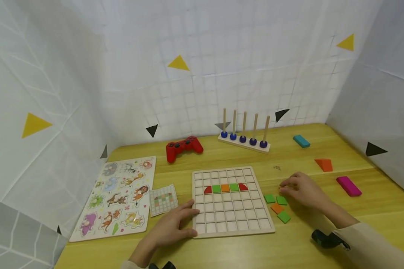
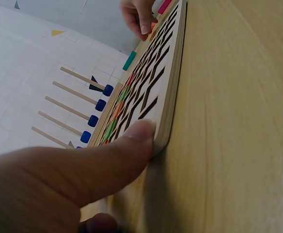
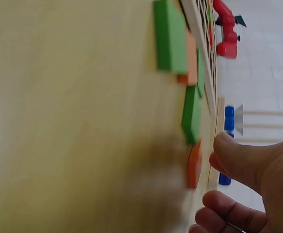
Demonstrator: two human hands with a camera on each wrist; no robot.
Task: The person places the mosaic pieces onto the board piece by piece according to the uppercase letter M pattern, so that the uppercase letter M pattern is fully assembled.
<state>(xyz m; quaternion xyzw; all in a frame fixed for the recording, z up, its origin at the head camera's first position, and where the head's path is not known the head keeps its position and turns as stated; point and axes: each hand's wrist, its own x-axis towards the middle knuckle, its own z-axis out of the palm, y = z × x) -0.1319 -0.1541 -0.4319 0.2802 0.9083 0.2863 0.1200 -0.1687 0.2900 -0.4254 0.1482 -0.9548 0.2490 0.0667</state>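
Observation:
The wooden grid board [image 1: 233, 226] lies on the table with a row of red, green and orange pieces in it. My left hand [image 1: 175, 224] rests at its left edge, and the thumb [image 2: 127, 150] presses on the near corner in the left wrist view. My right hand [image 1: 303, 190] is low over the table right of the board, thumb and fingers apart. Close by its fingertips lies an orange tile [image 3: 195, 165], mostly covered by the hand in the head view. Several loose tiles lie beside it, including a green tile [image 1: 284, 217] and another orange tile [image 1: 277, 208].
A small pattern card [image 1: 163, 200] and an animal puzzle board [image 1: 111, 237] lie to the left. Behind are a red game controller [image 1: 184, 147] and a peg stand [image 1: 244, 142] with blue beads. At right lie blue [image 1: 301, 141], orange [image 1: 324, 164] and magenta [image 1: 349, 186] blocks.

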